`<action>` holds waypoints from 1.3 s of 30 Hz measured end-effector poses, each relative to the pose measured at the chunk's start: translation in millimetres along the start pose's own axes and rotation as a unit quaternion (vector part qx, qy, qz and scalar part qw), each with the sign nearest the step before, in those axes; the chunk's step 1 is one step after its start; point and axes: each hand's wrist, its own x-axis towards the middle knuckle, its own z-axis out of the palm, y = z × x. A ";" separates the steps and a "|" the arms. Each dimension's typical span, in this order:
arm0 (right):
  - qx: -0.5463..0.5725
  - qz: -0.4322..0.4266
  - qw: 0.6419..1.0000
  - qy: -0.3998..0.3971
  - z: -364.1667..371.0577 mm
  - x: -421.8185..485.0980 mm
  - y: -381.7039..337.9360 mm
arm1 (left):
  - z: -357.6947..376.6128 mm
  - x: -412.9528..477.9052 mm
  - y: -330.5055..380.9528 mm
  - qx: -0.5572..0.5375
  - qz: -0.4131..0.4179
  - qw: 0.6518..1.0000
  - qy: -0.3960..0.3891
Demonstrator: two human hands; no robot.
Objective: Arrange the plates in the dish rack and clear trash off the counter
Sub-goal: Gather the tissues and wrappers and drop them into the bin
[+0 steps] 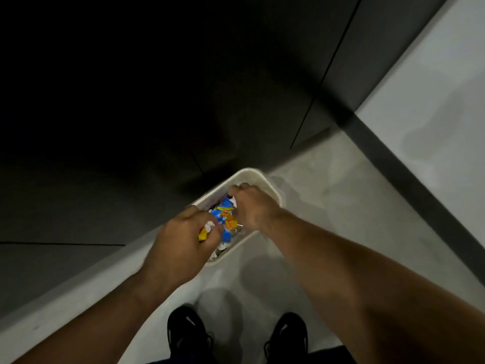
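Several bits of trash sit over the white bin: a blue wrapper at its centre, the upper edge seemingly pinched by the curled right hand at 2 o'clock, while the left hand at 8 o'clock clutches yellow and white scraps. Light pieces could flutter past the rim onto the floor at 3 o'clock if released too high

Left hand, right hand grip wrappers; white bin beneath
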 end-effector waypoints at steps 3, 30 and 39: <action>0.003 -0.011 0.999 -0.033 -1.1 10.9 12.4 | 19.9 14.7 -9.1 0.006 0.023 1.000 -0.001; 0.120 0.018 0.992 0.023 -107.9 -71.7 11.0 | 53.3 100.0 8.8 0.142 0.012 0.966 -0.213; 0.081 -0.004 0.994 0.077 -264.0 -176.4 -53.1 | -127.1 7.4 118.2 0.059 0.084 0.993 -0.053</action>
